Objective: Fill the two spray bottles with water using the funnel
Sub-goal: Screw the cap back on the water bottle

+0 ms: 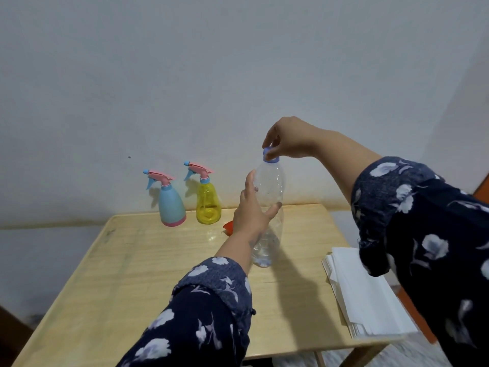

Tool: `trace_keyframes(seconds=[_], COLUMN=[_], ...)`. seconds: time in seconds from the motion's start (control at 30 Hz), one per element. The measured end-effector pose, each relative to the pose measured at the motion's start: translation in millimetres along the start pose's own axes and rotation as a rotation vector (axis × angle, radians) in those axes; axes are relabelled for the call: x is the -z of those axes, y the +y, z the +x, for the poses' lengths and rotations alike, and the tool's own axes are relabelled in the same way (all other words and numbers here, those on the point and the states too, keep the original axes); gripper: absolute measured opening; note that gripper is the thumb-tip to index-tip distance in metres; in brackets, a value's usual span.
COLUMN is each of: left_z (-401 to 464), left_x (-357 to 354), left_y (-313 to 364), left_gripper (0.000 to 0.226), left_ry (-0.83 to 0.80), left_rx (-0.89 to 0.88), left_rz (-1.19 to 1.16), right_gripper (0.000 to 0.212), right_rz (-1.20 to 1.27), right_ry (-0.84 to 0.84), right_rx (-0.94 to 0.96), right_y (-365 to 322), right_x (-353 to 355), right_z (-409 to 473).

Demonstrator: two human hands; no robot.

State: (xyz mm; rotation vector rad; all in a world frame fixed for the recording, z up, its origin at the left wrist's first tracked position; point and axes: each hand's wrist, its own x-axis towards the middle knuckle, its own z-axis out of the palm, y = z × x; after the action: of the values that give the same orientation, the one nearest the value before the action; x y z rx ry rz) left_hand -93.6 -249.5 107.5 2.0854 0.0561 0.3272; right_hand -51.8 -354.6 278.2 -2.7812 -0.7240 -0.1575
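A clear plastic water bottle stands on the wooden table, with a little water at its bottom. My left hand grips its body. My right hand pinches its blue cap from above. At the table's far edge stand a blue spray bottle and a yellow spray bottle, both upright with pink trigger heads on. An orange funnel lies behind my left hand, mostly hidden.
A stack of white paper napkins lies at the table's right edge. A white wall runs close behind the table. A dark object shows at the bottom left corner.
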Motion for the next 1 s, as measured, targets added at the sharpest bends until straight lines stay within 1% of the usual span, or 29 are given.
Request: trace_keyframes(seconds=[0.1,0.2,0.27,0.37,0.47,0.5,0.53,0.57,0.6,0.67,0.7,0.73,0.77,0.8,0.83,0.87,0.93,0.97,1.0], left_z=[1,1,2,2,2,2,2,1,2,3,4,4,4,3,3,2,1,1,0], left_x=[3,4,4,3,3,2,2,2,3,6,7,8,7,6,4,1,-2,-3,-3], left_y=[-2,-3,-3,-4,-3,-3,-4,-5,-6,-9,-9,-10,-9,-8,-7,-6,-5,-5,-6], left_gripper=[0.094,0.095,0.094,0.095,0.096,0.096,0.096,0.096,0.096,0.097,0.097,0.098,0.098,0.097,0.097,0.097,0.097,0.097,0.098], left_ry=[-0.003,-0.035,-0.041,-0.035,-0.015,-0.015,-0.019,-0.021,-0.023,-0.040,-0.053,-0.062,-0.060,-0.049,-0.030,-0.012,-0.001,-0.002,0.002], left_rx=[0.002,0.008,0.007,0.012,0.010,0.008,0.008,0.009,0.012,0.018,0.018,0.019,0.018,0.017,0.012,0.007,-0.001,-0.003,-0.002], left_rz=[-0.032,-0.050,-0.054,-0.065,-0.066,-0.068,-0.072,-0.078,-0.086,-0.105,-0.113,-0.118,-0.117,-0.113,-0.106,-0.098,-0.092,-0.094,-0.100], right_gripper=[0.027,0.032,0.030,0.026,0.028,0.030,0.030,0.030,0.032,0.043,0.047,0.047,0.042,0.035,0.029,0.027,0.035,0.041,0.046], right_rz=[0.164,0.513,0.632,0.592,0.590,0.620,0.672,0.738,0.809,0.916,0.926,0.910,0.881,0.853,0.830,0.809,0.744,0.734,0.773], right_ry=[0.050,0.045,0.054,0.121,0.350,0.422,0.460,0.453,0.402,0.237,0.168,0.133,0.141,0.185,0.251,0.327,0.480,0.524,0.515], right_rx=[-0.035,-0.059,-0.055,-0.040,-0.104,-0.126,-0.144,-0.155,-0.155,-0.153,-0.161,-0.164,-0.165,-0.168,-0.182,-0.208,-0.283,-0.311,-0.319], right_y=[4,14,17,17,13,12,12,12,13,18,21,22,23,23,20,17,10,8,7], right_x=[-10,-25,-34,-40,-53,-59,-64,-67,-68,-68,-67,-65,-64,-63,-63,-66,-75,-79,-82], right_z=[0,-5,-8,-7,-10,-12,-14,-15,-16,-16,-15,-15,-15,-16,-17,-17,-17,-17,-17])
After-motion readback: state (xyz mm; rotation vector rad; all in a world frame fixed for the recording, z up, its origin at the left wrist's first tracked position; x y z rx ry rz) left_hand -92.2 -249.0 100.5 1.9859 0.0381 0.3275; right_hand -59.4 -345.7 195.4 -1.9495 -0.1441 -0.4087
